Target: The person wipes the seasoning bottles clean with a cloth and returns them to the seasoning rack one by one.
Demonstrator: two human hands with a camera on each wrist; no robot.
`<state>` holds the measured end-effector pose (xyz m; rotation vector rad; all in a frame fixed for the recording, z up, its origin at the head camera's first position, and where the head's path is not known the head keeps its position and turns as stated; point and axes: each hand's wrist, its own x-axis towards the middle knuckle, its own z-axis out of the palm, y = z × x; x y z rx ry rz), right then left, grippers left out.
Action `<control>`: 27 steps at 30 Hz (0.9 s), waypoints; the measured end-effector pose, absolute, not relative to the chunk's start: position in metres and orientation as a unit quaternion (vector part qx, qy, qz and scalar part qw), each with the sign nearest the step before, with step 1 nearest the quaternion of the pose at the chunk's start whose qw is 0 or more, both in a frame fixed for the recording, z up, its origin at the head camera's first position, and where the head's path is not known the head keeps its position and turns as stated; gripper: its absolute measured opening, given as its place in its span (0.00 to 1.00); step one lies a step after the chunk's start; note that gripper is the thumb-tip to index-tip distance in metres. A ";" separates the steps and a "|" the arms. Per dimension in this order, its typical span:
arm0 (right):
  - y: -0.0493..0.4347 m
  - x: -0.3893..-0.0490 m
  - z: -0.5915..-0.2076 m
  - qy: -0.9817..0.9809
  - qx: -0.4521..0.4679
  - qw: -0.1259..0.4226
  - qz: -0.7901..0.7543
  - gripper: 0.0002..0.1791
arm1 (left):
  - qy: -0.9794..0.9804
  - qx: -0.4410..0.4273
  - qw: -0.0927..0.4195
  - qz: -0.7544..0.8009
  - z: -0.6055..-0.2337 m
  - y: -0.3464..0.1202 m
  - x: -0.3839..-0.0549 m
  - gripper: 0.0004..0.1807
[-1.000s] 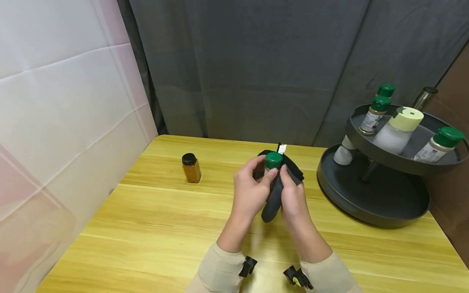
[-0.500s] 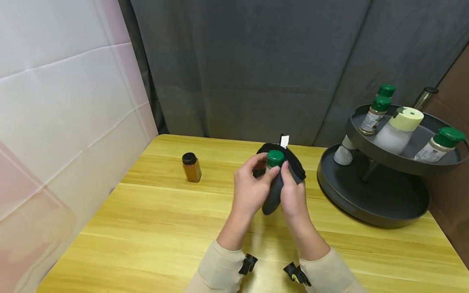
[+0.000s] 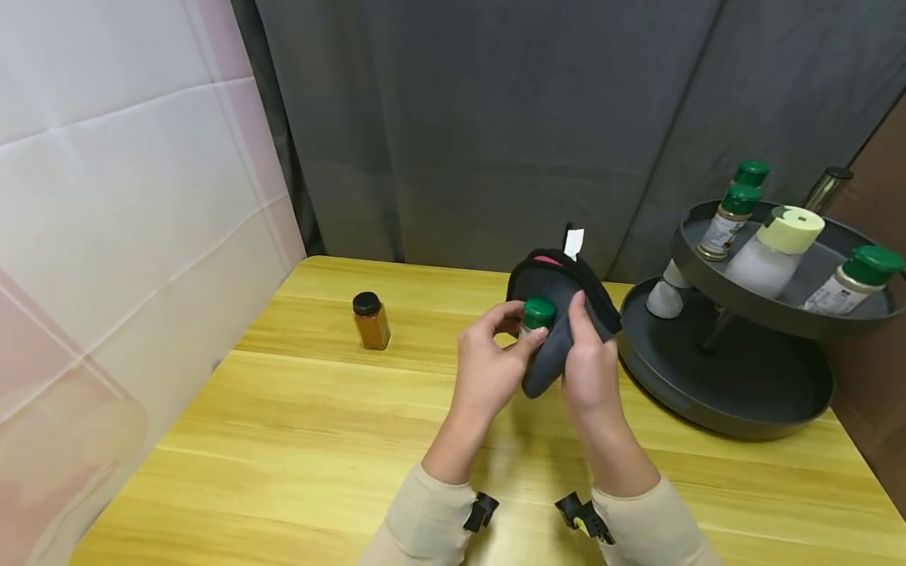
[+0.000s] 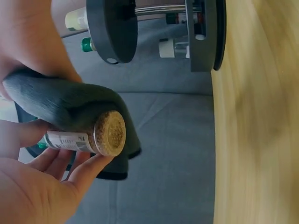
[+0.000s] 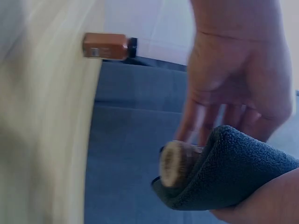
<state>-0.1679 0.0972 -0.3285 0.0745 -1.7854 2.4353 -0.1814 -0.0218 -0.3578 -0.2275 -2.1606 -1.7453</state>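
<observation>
My left hand (image 3: 484, 365) holds a spice jar (image 3: 539, 313) with a green cap, fingers and thumb around its sides. In the left wrist view the jar (image 4: 67, 140) lies sideways, its brown grainy contents showing through the base. My right hand (image 3: 593, 373) grips a dark grey fuzzy cloth (image 3: 548, 369) with black edging, a loop and a white tag, thumb on the near side. The cloth wraps behind and along one side of the jar, as the right wrist view also shows the cloth (image 5: 243, 172) folded against it. Both are held above the table.
An orange-brown spice jar (image 3: 371, 322) with a black lid stands to the left on the wooden table (image 3: 283, 448). To the right is a two-tier dark rack (image 3: 729, 413) bearing several green-capped jars and a yellow-topped white container (image 3: 767, 255). A grey curtain (image 3: 481, 134) hangs behind.
The cloth has risen and shifted right with my right hand, spreading wider and showing a pinkish strip at its top. My left hand and the jar have moved slightly right.
</observation>
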 end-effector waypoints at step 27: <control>0.093 -0.166 -0.349 -0.637 0.049 0.064 0.767 0.30 | -0.746 -0.081 0.198 -0.631 -0.347 -0.021 -0.180 0.17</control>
